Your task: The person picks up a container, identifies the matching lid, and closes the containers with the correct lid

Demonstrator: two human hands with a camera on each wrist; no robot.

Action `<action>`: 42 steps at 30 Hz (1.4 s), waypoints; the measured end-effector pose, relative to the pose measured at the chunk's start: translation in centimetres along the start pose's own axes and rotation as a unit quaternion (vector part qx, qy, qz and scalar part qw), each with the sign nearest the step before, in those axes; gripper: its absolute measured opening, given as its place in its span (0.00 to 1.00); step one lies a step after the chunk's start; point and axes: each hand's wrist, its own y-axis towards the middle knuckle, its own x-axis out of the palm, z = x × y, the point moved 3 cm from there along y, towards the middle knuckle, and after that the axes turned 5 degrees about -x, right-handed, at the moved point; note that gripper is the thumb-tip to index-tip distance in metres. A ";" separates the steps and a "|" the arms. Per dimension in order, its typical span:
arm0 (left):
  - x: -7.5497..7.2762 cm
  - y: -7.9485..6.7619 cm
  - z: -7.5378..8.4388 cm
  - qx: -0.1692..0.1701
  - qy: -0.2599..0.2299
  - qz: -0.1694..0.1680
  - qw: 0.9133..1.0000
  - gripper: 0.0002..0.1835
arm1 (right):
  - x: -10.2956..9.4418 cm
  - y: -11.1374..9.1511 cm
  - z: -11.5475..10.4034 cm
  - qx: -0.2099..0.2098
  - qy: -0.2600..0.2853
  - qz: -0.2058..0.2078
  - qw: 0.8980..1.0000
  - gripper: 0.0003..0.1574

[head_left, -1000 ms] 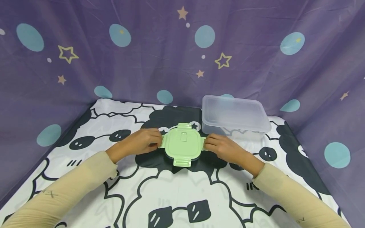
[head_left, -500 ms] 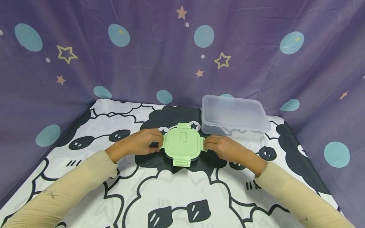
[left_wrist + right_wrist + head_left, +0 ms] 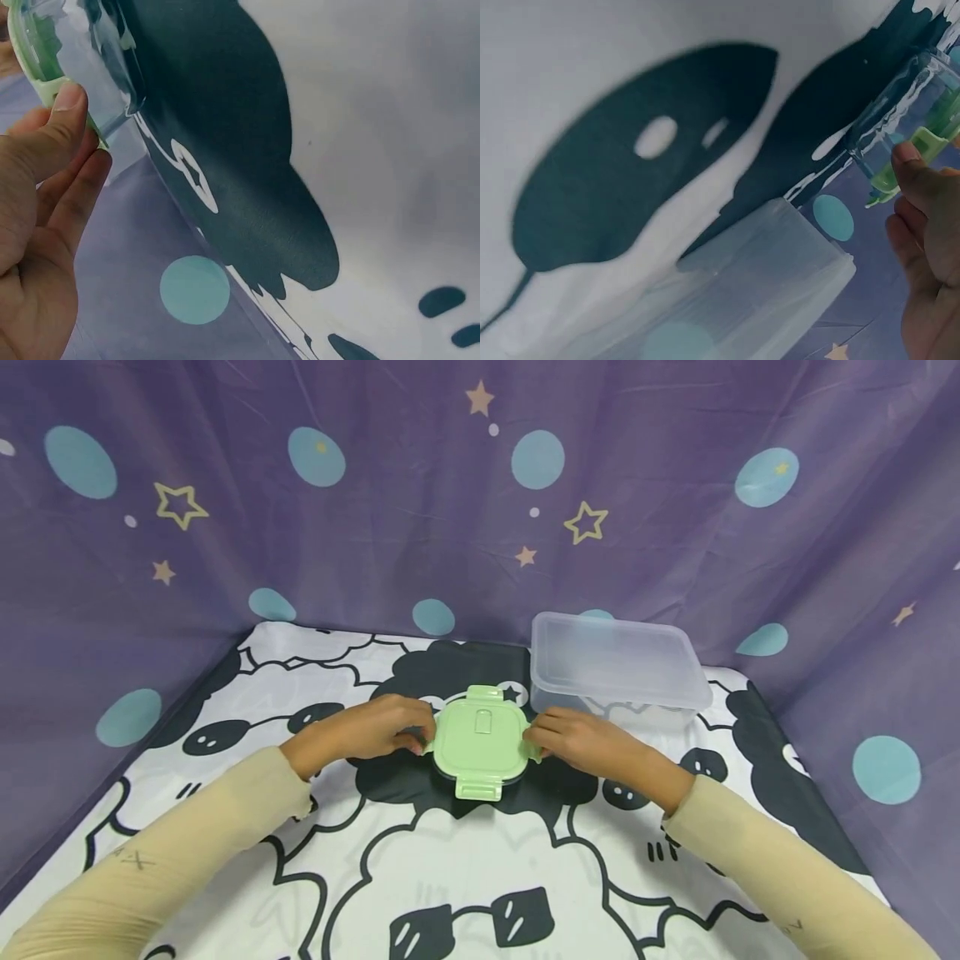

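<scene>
Near the middle of the head view stands a glass lunch box with a pale green lid (image 3: 480, 739). My left hand (image 3: 382, 727) is at its left side; in the left wrist view thumb and fingers pinch the left latch (image 3: 99, 135), thumb on top. On the opposite side my right hand (image 3: 577, 739) pinches the right latch (image 3: 885, 196), its thumb over the green edge and the other fingers below. The front latch (image 3: 478, 789) and the back latch (image 3: 484, 692) stick out from the lid, untouched. Clear glass walls (image 3: 90, 45) show beneath the lid.
A translucent plastic bin (image 3: 618, 664) stands behind and to the right, close to my right hand. Black and white cartoon cloth (image 3: 487, 852) covers the table. A purple curtain (image 3: 420, 527) with stars and dots rises behind it.
Both hands have shifted slightly inward toward the lid, and their fingers now cover more of the two side latches. The lunch box and the bin stay in place.
</scene>
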 end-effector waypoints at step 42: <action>0.7 0.3 0.0 0.099 0.037 0.075 0.992 0.15 | 0.2 1.7 1.1 -0.190 -0.133 -0.020 0.973 0.13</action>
